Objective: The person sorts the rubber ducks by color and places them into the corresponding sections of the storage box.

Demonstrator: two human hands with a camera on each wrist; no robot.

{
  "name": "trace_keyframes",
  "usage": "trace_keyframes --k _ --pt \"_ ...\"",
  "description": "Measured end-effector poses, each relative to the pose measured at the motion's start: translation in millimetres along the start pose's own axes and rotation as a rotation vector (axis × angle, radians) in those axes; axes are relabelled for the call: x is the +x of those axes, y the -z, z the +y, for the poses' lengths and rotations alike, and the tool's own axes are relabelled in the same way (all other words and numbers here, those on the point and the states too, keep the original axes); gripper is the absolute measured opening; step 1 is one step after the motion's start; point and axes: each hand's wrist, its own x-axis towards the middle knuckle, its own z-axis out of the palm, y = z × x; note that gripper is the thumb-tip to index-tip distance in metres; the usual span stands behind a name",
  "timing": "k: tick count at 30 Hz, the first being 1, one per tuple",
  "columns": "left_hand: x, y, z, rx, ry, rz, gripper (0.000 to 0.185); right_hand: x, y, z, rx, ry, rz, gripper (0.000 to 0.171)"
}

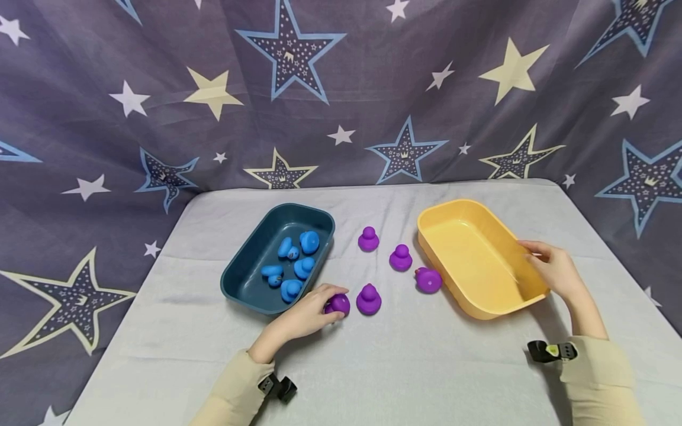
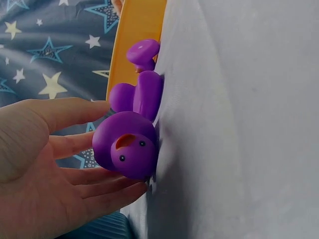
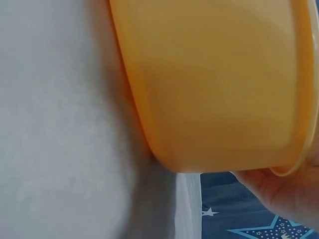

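Here, the left hand (image 1: 308,312) curls round a purple rubber duck (image 1: 340,304) on the pale cloth (image 1: 415,367), just right of the teal tub (image 1: 254,260); only the left wrist view shows the duck's orange bill (image 2: 124,141). The right hand (image 1: 558,271) grips the yellow tub (image 1: 471,257) at its right side.

The yellow tray (image 1: 471,257) looks glossy plastic, the purple ducks (image 1: 369,300) smooth rubber.
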Motion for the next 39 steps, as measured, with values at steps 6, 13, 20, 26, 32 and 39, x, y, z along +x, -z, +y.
trace_keyframes --k 6,13,20,26,32,39 --pt "0.8 -1.8 -2.9 -0.004 -0.001 0.013 0.04 -0.6 -0.2 1.1 -0.012 0.011 0.01 0.028" --pt "1.8 -5.3 -12.2 0.002 -0.107 0.064 0.036 -2.2 -0.2 1.6 -0.012 0.013 0.021 0.028" --pt "2.9 -4.3 -5.3 0.012 -0.01 0.033 0.032 -2.8 -0.3 2.1 0.017 0.026 0.048 0.027" --pt "4.0 -6.8 -5.5 0.012 0.012 0.047 0.031 -2.7 -0.3 2.6 0.016 0.017 0.047 0.027" --pt "5.0 -7.9 -6.4 0.001 0.013 0.067 0.032 -2.4 -0.8 4.7 0.02 0.025 0.052 0.027" --pt "7.4 -4.8 -0.4 -0.02 -0.014 0.1 0.032 -2.7 -0.3 5.7 0.028 0.012 0.052 0.028"
